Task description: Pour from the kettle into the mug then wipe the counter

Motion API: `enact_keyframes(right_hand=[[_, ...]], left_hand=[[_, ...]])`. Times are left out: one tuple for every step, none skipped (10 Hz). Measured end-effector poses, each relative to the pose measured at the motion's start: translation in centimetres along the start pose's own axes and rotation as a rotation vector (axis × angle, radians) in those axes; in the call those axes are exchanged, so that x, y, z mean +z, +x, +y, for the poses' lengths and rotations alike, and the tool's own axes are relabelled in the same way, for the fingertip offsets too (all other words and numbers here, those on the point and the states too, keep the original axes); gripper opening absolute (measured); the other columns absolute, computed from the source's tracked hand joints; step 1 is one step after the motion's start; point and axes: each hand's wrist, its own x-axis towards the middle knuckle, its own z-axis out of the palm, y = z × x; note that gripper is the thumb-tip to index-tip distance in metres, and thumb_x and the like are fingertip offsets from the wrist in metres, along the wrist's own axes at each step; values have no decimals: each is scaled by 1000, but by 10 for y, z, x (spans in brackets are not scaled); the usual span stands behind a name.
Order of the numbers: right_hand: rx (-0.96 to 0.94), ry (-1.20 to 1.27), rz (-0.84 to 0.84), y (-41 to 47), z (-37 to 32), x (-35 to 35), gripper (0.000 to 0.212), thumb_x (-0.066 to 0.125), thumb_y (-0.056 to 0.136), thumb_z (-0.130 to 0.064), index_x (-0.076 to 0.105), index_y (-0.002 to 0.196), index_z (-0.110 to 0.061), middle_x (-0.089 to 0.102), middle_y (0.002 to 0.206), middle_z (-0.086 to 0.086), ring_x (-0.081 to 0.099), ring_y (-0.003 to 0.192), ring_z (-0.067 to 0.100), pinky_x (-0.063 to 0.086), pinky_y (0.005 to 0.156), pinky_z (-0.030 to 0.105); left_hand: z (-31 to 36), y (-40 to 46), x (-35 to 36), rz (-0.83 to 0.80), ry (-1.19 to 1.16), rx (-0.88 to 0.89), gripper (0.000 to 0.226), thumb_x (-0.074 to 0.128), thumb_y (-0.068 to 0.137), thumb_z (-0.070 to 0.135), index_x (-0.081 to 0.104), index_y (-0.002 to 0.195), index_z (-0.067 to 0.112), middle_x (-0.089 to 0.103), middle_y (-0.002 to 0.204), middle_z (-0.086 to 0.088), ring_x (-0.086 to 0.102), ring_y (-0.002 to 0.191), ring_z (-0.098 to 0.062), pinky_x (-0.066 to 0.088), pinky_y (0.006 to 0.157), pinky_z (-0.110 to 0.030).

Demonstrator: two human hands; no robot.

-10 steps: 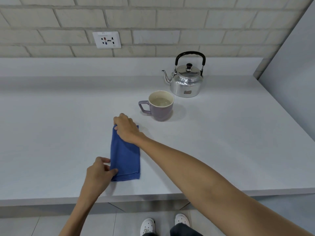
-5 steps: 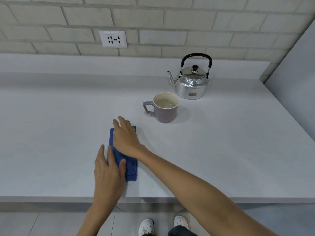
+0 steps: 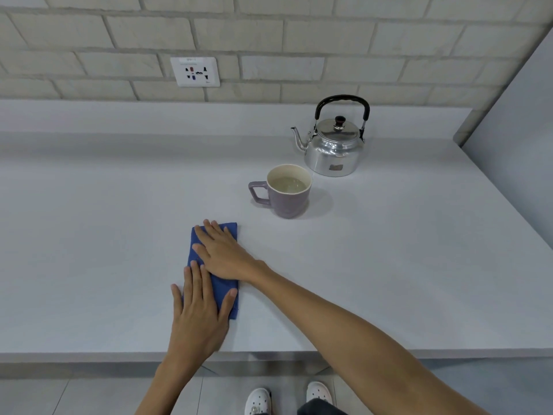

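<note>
Where the folded blue cloth (image 3: 223,287) lies on the grey counter (image 3: 89,235), near the front edge and left of centre, both hands rest flat upon it. The cloth is a narrow rectangle, long axis running away from the person. The right hand (image 3: 223,253) covers its far half, palm down, fingers extended and close together toward the far left corner; nothing is gripped. The left hand (image 3: 199,313) covers the near half, palm down, fingers spread and straight, thumb lying across the cloth's near right part. It presses rather than grasps. The fingertips of the left hand sit just beside the heel of the right hand.

Beyond the cloth and to its right stands a purple mug (image 3: 284,191), upright, cream inside, handle pointing left. Clear liquid fills it to somewhat below the rim. The mug is apart from the cloth.

Just behind and right of the mug stands a polished metal kettle (image 3: 333,145), upright, lid on, black handle raised, spout pointing left. Whether kettle and mug touch cannot be determined.

A white wall socket (image 3: 195,71) is mounted on the pale brick wall (image 3: 389,40) above the counter's upstand. A grey panel (image 3: 523,130) closes the right side. White perforated shoes (image 3: 258,401) show on the tiled floor (image 3: 45,396) below the counter edge.
</note>
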Motion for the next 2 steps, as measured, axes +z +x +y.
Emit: enact_keyframes(right_hand=[[22, 181, 121, -22, -5, -23, 48, 34, 104, -27, 28, 149, -9, 28, 158, 12, 24, 145, 24, 20, 117, 38], [38, 218, 343, -44, 5, -56, 35, 44, 100, -23, 52, 132, -10, 60, 132, 11, 58, 118, 25, 47, 99, 41]], left_hand=[[2, 4, -7, -1, -83, 9, 105, -14, 71, 75, -9, 148, 3, -15, 158, -13, -14, 146, -25, 0, 119, -47], [15, 19, -27, 65, -160, 46, 91, 3, 82, 65, 6, 149, 4, -2, 160, -12, -6, 148, -23, 3, 120, -45]])
